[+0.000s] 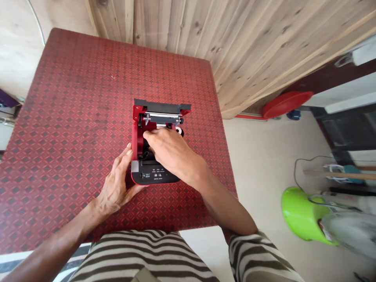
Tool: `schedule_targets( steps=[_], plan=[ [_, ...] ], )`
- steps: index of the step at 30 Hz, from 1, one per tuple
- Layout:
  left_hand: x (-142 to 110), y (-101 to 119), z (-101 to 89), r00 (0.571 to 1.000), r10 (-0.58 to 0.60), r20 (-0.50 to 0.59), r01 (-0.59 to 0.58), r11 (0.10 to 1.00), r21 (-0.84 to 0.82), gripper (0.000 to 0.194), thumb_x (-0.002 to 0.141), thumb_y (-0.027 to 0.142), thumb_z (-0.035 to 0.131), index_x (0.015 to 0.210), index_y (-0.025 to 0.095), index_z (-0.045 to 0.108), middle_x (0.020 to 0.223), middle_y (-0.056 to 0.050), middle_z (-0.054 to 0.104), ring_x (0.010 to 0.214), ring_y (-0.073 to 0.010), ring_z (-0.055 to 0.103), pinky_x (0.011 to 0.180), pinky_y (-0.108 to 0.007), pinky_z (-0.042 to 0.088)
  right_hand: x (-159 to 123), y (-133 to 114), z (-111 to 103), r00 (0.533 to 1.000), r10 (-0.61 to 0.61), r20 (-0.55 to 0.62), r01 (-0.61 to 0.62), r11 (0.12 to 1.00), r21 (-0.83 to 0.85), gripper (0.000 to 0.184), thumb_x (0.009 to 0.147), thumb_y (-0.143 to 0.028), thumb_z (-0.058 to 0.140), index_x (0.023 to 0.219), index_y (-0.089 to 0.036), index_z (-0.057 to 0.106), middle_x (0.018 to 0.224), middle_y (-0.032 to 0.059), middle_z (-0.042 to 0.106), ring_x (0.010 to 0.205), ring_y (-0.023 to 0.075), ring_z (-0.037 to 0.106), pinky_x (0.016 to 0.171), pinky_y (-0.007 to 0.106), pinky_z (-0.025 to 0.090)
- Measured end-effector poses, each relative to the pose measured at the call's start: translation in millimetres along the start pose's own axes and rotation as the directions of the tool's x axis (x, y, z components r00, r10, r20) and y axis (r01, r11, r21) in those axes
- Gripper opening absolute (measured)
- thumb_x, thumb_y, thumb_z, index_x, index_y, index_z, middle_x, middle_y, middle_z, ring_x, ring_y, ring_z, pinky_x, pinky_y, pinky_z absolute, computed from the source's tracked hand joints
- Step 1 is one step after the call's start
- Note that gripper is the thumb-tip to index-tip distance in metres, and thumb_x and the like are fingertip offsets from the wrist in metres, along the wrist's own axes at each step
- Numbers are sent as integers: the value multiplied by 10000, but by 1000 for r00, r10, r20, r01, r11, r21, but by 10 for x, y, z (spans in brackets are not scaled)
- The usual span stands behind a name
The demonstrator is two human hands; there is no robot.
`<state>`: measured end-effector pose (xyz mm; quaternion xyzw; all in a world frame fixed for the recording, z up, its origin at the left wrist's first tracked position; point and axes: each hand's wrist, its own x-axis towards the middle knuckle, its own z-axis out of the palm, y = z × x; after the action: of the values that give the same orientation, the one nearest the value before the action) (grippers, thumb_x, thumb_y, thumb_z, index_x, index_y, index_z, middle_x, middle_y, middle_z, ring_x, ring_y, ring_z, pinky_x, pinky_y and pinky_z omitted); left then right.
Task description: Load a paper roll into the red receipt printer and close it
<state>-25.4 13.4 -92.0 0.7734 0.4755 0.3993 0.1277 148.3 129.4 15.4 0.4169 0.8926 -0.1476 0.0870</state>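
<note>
"While a striped garment (pixel 141 254) fills the foreground, the near edge of a red patterned table (pixel 82 98) crosses just beyond it. What do we see past that edge?"

"A left hand (pixel 116 184) at the near left corner of a red-and-black device (pixel 138 143). Its grip holds that corner, fingers against the left side, thumb along the near side."

"And where on the table is the device?"

"Upright, nearer the right edge than the left, well apart from the far edge. Its control panel (pixel 154 172) faces the near edge."

"The other hand?"

"The right hand (pixel 170 147) reaches over that panel into the opened body, palm down. Its fingertips are hidden inside, so I cannot tell whether that grip is wide, narrow or holding something. Just beside it, toward the table's right edge, shows a pale ring (pixel 179 129)."

"Farther on?"

"A raised lid (pixel 163 106) stands on the device's far side, a dark roller (pixel 164 120) just below its edge."

"And beyond the table?"

"Past the right edge, a bright green plastic object (pixel 302 213) on a pale floor (pixel 258 152); past the far edge, wooden boards (pixel 182 23); off the far right corner, a red round basin (pixel 288 104)."
</note>
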Motion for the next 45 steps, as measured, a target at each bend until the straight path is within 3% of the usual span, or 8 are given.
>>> schedule_targets(
  steps=[13,20,24,27,30,35,39,45],
  plan=[
    [7,-12,-2,1000,20,17,-21,999,32,1055,868,368,815,1666,159,158,1605,-259,443,1498,-359,479,1157,-522,539,-42,38,29,999,-21,-45,24,997,77,342,1029,-21,403,1166,-98,707,1122,164,772,1013,245,732,882,361,553],
    [-18,-47,-39,999,-3,36,3,1000,8,1040,887,481,774,1672,215,146,1595,-239,464,1477,-377,502,1128,-552,551,-520,158,-12,927,-237,-291,327,890,317,447,980,39,441,1303,-179,658,1231,75,748,1112,202,673,1057,412,544],
    [18,-6,-212,989,-91,116,104,989,-103,995,927,668,628,1672,230,136,1622,-247,419,1438,-406,535,1133,-634,517,-701,155,74,884,-236,-404,380,866,326,340,998,-4,526,1247,-167,692,1133,77,761,1057,211,635,1002,400,567],
    [267,32,-381,990,-109,93,121,984,-135,931,952,685,567,1668,266,145,1638,-219,402,1434,-403,534,1153,-669,478,-732,141,174,855,-197,-480,358,894,271,238,1022,-59,548,1120,-170,734,1034,76,755,974,210,629,946,390,580],
    [731,26,-503,1000,21,20,-21,999,-42,948,938,733,550,1668,266,167,1668,-164,357,1492,-390,448,1190,-616,453,-740,124,267,813,-156,-561,324,921,214,235,1042,-92,532,1070,-168,752,1035,83,754,947,201,624,915,369,584],
    [1275,-8,-526,968,190,164,-217,962,166,920,987,732,448,1658,158,190,1638,-180,401,1512,-386,400,1238,-582,372,-776,97,406,733,-100,-673,247,961,126,236,1054,-110,526,1029,-163,754,1008,72,745,886,187,593,826,329,561],
    [1046,80,-492,957,244,156,-273,938,211,1017,868,790,605,1641,210,288,1441,-179,568,1313,-357,577,1114,-537,508,-804,66,524,685,-85,-723,239,964,113,200,1049,-134,554,1030,-159,751,945,64,735,828,176,574,781,316,552],
    [517,178,-359,939,298,174,-334,911,240,958,853,676,729,1608,208,370,1316,-166,616,1297,-364,602,1069,-515,549,-858,-13,581,697,-66,-714,206,972,111,179,1054,-164,553,1080,-163,731,984,87,753,839,192,625,799,354,569]
  ],
)
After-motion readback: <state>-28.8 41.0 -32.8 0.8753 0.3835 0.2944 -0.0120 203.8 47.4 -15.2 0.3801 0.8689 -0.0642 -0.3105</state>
